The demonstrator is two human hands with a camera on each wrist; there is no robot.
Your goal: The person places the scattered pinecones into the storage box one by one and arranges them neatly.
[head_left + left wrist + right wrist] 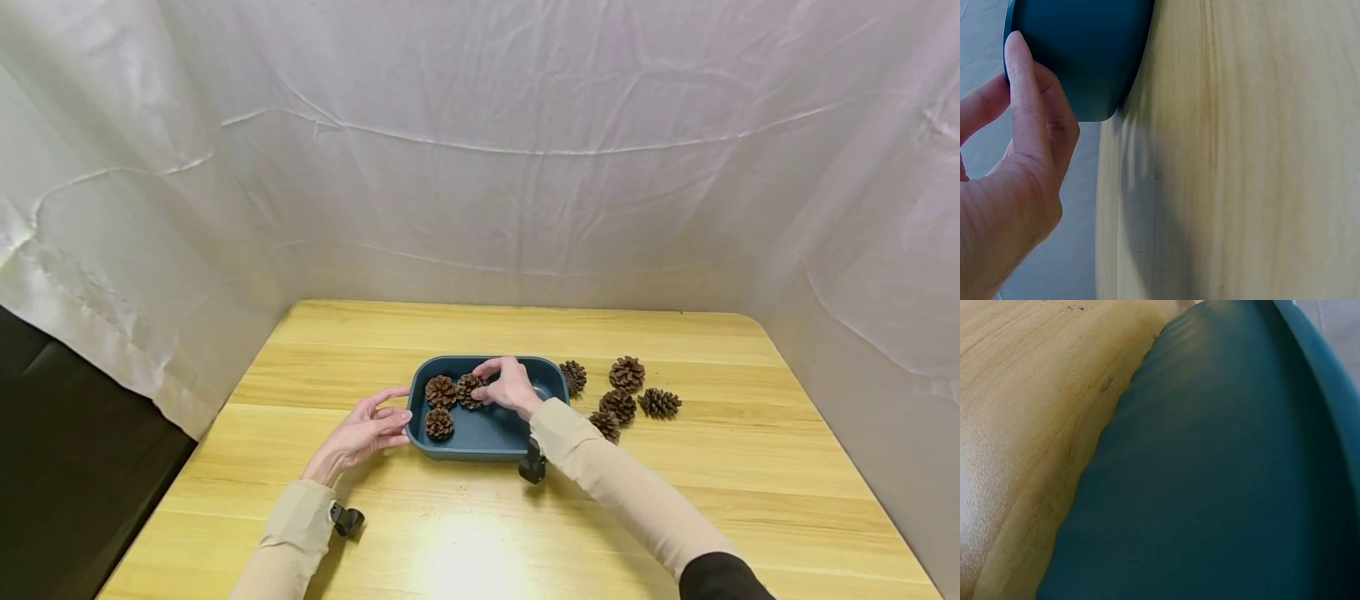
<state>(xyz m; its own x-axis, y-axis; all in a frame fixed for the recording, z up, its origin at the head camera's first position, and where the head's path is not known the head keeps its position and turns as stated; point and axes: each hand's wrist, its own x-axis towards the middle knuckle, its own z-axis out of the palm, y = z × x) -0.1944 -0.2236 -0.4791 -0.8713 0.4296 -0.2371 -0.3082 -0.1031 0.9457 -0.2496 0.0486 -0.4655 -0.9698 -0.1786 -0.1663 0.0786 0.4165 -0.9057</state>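
Note:
A dark blue-green rectangular tub (480, 442) stands on the wooden table, and its outer wall (1091, 56) fills part of the left wrist view. My left hand (367, 429) holds the tub's left end, thumb at the rim. Inside the tub my right hand (510, 390) pinches a brown pine cone (469, 390) between thumb and fingers. Left of it, also in the tub, lie one pine cone (440, 392) at the back and another (438, 423) in front. In the right wrist view the tub's side wall (1197, 456) hides the right hand.
Right of the tub, several loose pine cones lie on the table (750, 483), among them one at the back (627, 374) and one farthest right (660, 403). The right forearm partly covers another (604, 425). A pale curtain (525, 208) hangs behind and beside the table.

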